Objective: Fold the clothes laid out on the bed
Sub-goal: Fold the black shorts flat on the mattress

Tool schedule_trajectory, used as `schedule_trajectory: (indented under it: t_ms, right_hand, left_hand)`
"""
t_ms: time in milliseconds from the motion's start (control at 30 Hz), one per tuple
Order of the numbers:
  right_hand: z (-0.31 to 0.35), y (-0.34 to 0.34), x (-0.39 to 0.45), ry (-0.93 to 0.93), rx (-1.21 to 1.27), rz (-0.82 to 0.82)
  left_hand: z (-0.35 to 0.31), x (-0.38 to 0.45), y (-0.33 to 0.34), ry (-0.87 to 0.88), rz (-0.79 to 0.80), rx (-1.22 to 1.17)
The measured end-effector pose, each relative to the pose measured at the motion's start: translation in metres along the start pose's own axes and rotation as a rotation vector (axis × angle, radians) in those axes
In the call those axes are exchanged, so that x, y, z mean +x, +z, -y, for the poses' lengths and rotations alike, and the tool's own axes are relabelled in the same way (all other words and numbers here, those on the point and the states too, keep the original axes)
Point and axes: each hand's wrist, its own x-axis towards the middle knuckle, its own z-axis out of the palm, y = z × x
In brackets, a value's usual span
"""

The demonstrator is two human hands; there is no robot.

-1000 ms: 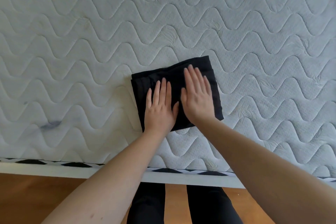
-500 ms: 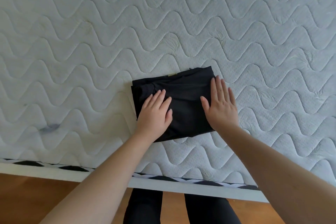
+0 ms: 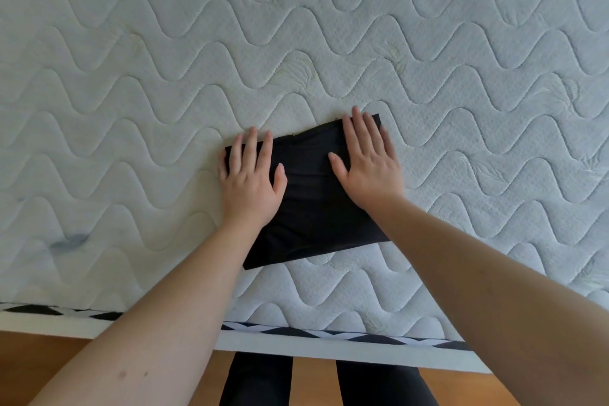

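From the head camera, looking down over the edge of the bed: a black garment lies folded into a compact rectangle on the white quilted mattress, near the edge closest to the person. Both hands are spread flat with straight fingers and grip nothing. The left hand presses on the garment's left side, its outer fingers running over the far-left corner onto the mattress. The right hand lies along the right side, fingertips at the far-right corner.

The step in hand looks like smoothing and squaring the finished fold. To do it well, I'd say the palms should bear down evenly and sweep outward from the middle, so trapped air and creases leave at the edges rather than bunching in the centre. The far edge looks slightly stepped, with one layer showing past another, so a light nudge with the fingertips there would line the layers up. Soft fabric on a padded mattress can slide as a whole, so pressing straight down before sweeping should keep the stack from skewing.

Below the mattress run a black-and-white patterned border and a wooden floor.
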Motion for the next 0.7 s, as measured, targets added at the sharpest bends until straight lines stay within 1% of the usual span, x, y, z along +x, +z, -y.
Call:
schedule_trajectory:
  t_ms: [67, 133, 200, 233, 300, 333, 367, 400, 433, 467, 500, 567, 600, 700]
  right_hand:
    - [-0.02, -0.007, -0.006, 0.115, 0.072, 0.027]
    - [-0.036, -0.013, -0.014, 0.149, 0.112, 0.086]
    - [-0.042, -0.021, -0.023, 0.161, 0.155, 0.087]
    - [-0.043, -0.024, -0.027, 0.179, 0.19, 0.057]
    - [-0.041, -0.028, -0.038, 0.249, 0.296, -0.008]
    - [-0.039, -0.03, -0.042, 0.315, 0.405, -0.007]
    - [-0.036, -0.033, -0.046, 0.397, 0.552, 0.017]
    - [-0.033, -0.035, -0.049, 0.477, 0.684, 0.061]
    - [-0.03, -0.036, -0.051, 0.512, 0.745, 0.094]
    - [-0.028, -0.036, -0.051, 0.505, 0.726, 0.12]
    - [-0.027, -0.035, -0.05, 0.489, 0.685, 0.14]
    - [-0.026, -0.032, -0.048, 0.469, 0.626, 0.156]
    - [-0.025, -0.031, -0.047, 0.456, 0.617, 0.154]
    - [-0.022, -0.03, -0.049, 0.44, 0.676, 0.14]
  left_hand:
    - [-0.003, 0.003, -0.005, -0.008, 0.08, -0.007]
    - [-0.008, 0.004, -0.014, -0.019, 0.148, -0.04]
    - [-0.009, 0.007, -0.024, -0.078, 0.167, -0.145]
    - [-0.008, 0.007, -0.031, -0.145, 0.137, -0.212]
    - [-0.006, -0.001, -0.044, -0.308, 0.001, -0.346]
    - [-0.004, -0.007, -0.048, -0.414, -0.048, -0.435]
    - [-0.003, -0.014, -0.048, -0.546, -0.053, -0.542]
    - [-0.003, -0.023, -0.047, -0.692, -0.013, -0.638]
    - [-0.004, -0.031, -0.046, -0.83, 0.049, -0.717]
    - [-0.005, -0.036, -0.047, -0.937, 0.111, -0.774]
    - [-0.004, -0.04, -0.045, -1.009, 0.157, -0.832]
    - [0.0, -0.046, -0.04, -1.074, 0.225, -0.976]
    - [0.003, -0.047, -0.038, -1.064, 0.256, -1.026]
    - [0.005, -0.051, -0.035, -0.979, 0.303, -1.023]
